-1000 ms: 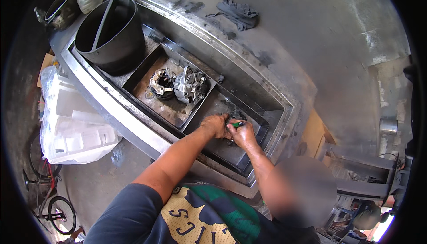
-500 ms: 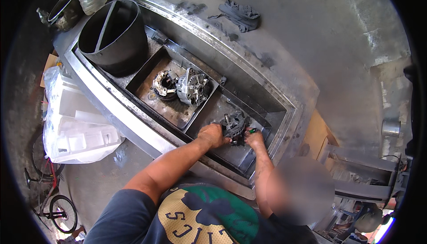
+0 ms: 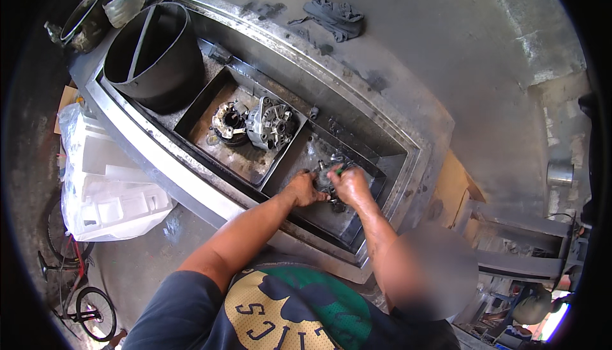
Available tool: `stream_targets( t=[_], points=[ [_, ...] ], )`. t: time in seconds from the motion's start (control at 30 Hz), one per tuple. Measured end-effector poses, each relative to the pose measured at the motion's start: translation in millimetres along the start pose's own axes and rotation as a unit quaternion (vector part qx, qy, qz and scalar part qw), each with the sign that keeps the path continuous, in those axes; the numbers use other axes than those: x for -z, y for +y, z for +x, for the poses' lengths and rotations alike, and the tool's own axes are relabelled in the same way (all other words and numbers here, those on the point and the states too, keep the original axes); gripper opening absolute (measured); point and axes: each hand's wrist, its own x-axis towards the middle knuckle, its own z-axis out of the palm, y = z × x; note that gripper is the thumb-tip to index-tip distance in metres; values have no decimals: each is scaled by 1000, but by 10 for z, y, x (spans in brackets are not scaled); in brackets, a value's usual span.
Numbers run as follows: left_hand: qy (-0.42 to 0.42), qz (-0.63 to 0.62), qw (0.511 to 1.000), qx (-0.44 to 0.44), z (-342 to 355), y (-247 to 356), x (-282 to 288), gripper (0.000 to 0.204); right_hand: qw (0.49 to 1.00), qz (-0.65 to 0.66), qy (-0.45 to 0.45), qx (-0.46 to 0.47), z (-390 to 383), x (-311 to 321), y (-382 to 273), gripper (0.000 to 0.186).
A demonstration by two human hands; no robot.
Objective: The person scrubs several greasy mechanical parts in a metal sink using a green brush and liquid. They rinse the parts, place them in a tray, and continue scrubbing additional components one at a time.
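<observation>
Both my hands are down in the right-hand tray [image 3: 357,222] of a long steel wash trough. My left hand [image 3: 301,189] grips a small dark, greasy metal part [image 3: 324,178] from its left side. My right hand [image 3: 350,186] is closed around a thin green-handled tool [image 3: 340,169] and presses it against the top of the same part. My fingers hide most of the part and the tool's tip. My forearms reach in from the lower edge over my dark printed shirt.
The tray to the left [image 3: 210,146] holds an alternator housing [image 3: 271,123] and a round rotor piece [image 3: 228,120]. A black bucket [image 3: 153,57] stands at the trough's far end. A grey rag [image 3: 335,15] lies on concrete. White foam packing [image 3: 108,184] and a bicycle [image 3: 76,286] are on my left.
My right hand has come back up from the tray's near edge onto the part. My left hand stays on the part, shifted only slightly.
</observation>
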Motion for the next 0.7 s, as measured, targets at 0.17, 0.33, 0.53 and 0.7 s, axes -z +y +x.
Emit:
stream_targets(
  t=[0.17,0.33,0.53,0.7],
  points=[
    [-70,-115,991,10,5,35,125,107,954,-4,296,-42,1,23,761,21],
    [-48,-122,985,117,6,96,61,139,949,-156,-8,-275,-305,-609,1314,31],
    [-182,-264,934,156,137,-146,81,97,990,-16,94,-103,105,129,406,12],
    [-132,-461,869,119,212,-136,-147,108,992,11,-124,12,272,-20,-138,15]
  ],
)
